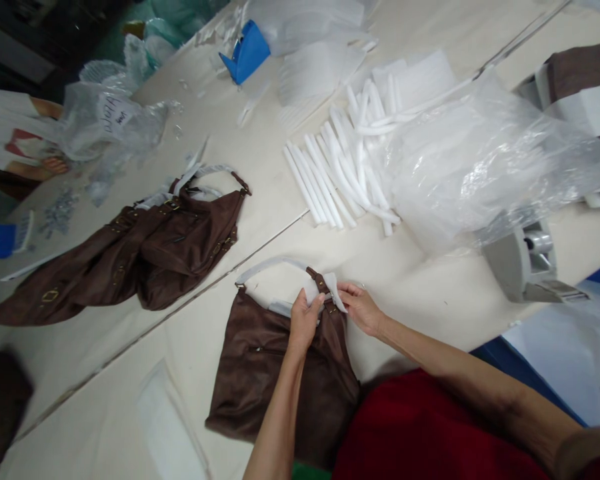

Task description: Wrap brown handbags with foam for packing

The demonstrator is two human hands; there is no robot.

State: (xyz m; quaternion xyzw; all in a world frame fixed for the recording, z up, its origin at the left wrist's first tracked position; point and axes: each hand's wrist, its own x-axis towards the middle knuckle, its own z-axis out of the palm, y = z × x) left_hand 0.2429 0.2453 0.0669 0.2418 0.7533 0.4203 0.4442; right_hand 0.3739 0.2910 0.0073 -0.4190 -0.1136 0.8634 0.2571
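Note:
A brown handbag (260,387) lies flat on the table in front of me, its strap (275,261) wrapped in white material and arched above the opening. At the strap's right end, by the buckle tab (322,283), a piece of white foam sheet (333,288) is folded around the tab. My left hand (305,319) is closed there, its thumb pressed against the white foam sheet beside the buckle. From the other side, my right hand (359,307) pinches the sheet's free edge between thumb and fingers. The fingertips of my left hand are partly hidden.
More brown handbags (180,247) lie to the left. White foam tubes (325,173) and a clear plastic bag (460,160) are ahead, with a grey tape dispenser (520,260) at right. Another person's hand (55,165) shows at far left.

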